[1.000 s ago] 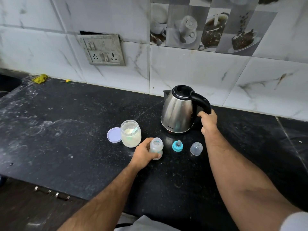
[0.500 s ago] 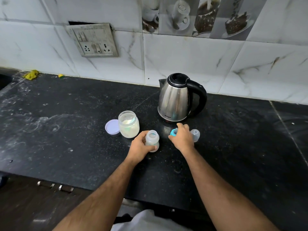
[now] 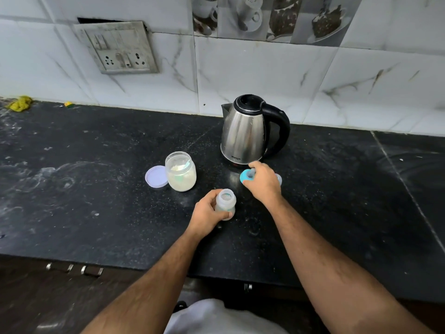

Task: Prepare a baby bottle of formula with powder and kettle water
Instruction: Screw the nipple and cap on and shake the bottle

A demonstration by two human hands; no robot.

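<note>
Two hands are working on the black counter (image 3: pixel 101 189). Left hand (image 3: pixel 207 214) is wrapping around the open baby bottle (image 3: pixel 225 204), fingers curled on its near side, bottle standing upright on the counter near centre. Right hand (image 3: pixel 263 183) is closing its fingers on the teal nipple ring (image 3: pixel 246 177), which is sitting just near of the kettle (image 3: pixel 245 131); can't tell if the ring is lifting off the counter. Clear cap (image 3: pixel 279 178) is peeking out right of that hand, mostly hidden. Kettle is standing upright at the far side by the tiled wall, lid down, handle pointing right. Powder jar (image 3: pixel 181 172) is sitting open left of the kettle, with a scoop inside; its lilac lid (image 3: pixel 156 176) is lying flat, touching the jar's left side.
</note>
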